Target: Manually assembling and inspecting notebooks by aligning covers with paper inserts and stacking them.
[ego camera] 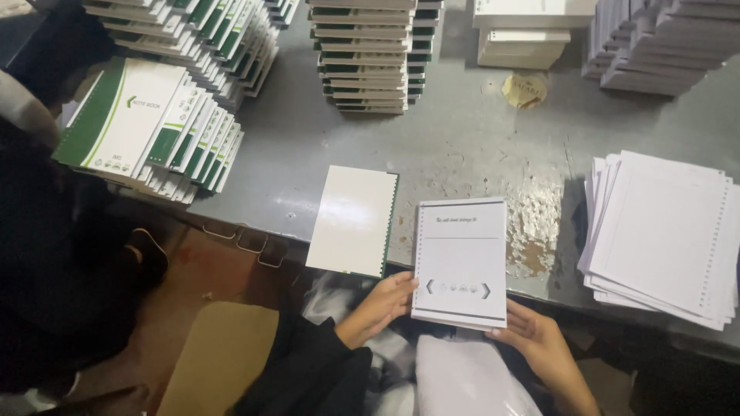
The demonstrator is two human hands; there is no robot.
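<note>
Left hand (383, 302) and right hand (533, 337) gripping white punched paper block (461, 262), fingers clamped on near edge, squaring sheets against grey table (462, 146).

A punched stack of white notebook pages (461, 262) is lying flat at the near edge of the grey table (462, 146), its near end sticking out over that edge. A row of small binding holes is running down its left side. The top sheet is showing a ruled heading line near the top and a band of small grey symbols between two arrowheads lower down.
</note>
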